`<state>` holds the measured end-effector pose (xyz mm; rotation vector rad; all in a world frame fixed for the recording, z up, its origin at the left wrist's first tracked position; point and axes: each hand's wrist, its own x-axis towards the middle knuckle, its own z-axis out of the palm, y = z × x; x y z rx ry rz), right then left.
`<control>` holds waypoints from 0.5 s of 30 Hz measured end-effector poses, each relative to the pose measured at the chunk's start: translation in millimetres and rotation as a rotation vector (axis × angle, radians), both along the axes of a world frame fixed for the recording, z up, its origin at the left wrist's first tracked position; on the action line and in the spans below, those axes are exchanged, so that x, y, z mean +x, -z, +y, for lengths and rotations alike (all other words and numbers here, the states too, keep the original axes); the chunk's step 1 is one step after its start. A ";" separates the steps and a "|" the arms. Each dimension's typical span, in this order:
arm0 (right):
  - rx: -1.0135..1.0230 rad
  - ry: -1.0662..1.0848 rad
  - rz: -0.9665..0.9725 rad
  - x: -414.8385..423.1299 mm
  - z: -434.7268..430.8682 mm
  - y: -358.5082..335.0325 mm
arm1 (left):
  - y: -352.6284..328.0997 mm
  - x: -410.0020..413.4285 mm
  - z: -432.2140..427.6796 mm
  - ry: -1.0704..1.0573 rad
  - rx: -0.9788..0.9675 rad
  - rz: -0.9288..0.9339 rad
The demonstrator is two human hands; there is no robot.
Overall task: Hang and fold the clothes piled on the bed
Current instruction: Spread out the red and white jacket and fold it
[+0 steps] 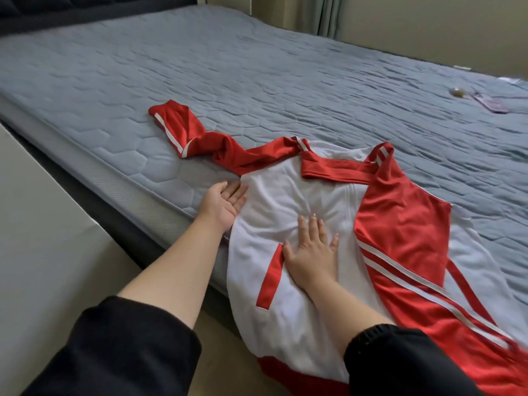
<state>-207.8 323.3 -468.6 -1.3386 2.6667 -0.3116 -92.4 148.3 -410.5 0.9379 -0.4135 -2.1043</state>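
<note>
A red-and-white satin track jacket (274,192) lies spread at the near edge of a grey quilted bed (257,67). The right hand (311,252) presses flat on its white front; the left hand (223,204), palm up, touches its side. Neither grip holds anything.

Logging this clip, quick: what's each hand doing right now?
Left hand: open, palm turned up, fingertips at the jacket edge.
Right hand: open, pressed flat on the jacket's white front.
</note>
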 end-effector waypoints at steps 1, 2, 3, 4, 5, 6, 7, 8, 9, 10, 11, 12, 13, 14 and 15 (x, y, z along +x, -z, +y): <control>-0.005 0.002 0.008 0.1 -0.4 0.3 | -1.6 -6.5 -4.2 -0.029 0.017 0.030; -0.011 0.003 0.014 0.1 -1.2 0.4 | -3.5 -12.5 -8.3 -0.051 0.027 0.043; -0.015 0.003 0.019 0.0 -1.9 0.3 | -4.5 -17.4 -13.4 -0.065 0.032 0.052; -0.020 0.002 0.024 -0.1 -2.7 0.3 | -6.7 -20.6 -17.9 -0.070 0.029 0.057; -0.025 0.001 0.028 -0.2 -3.1 0.5 | -9.8 -22.8 -22.1 -0.076 0.029 0.061; -0.027 0.000 0.032 -0.1 -2.8 0.9 | -13.0 -24.6 -25.1 -0.091 0.026 0.045; -0.028 0.000 0.037 -0.2 -2.3 1.7 | -16.2 -27.1 -28.6 -0.109 0.012 0.003; -0.029 0.000 0.044 -0.7 -2.1 2.7 | -20.4 -29.9 -32.7 -0.141 -0.019 -0.077; -0.027 0.000 0.048 -1.0 -1.6 3.6 | -23.9 -33.0 -36.4 -0.194 -0.055 -0.171; -0.026 0.000 0.050 -1.4 -1.4 4.2 | -27.3 -35.6 -40.4 -0.259 -0.098 -0.266; -0.028 0.001 0.053 -1.5 -1.3 5.1 | -30.9 -38.5 -44.1 -0.314 -0.140 -0.350; -0.031 0.001 0.058 -1.7 -1.3 5.8 | -34.5 -41.1 -47.9 -0.342 -0.199 -0.439; -0.034 0.001 0.063 -1.7 -0.8 6.5 | -36.2 -41.6 -52.2 -0.359 -0.295 -0.583; -0.038 0.004 0.065 -2.0 -0.9 7.1 | -36.4 -40.6 -58.1 -0.354 -0.445 -0.814; -0.039 0.007 0.065 -2.2 -1.3 7.4 | -33.3 -38.7 -65.7 -0.303 -0.647 -1.105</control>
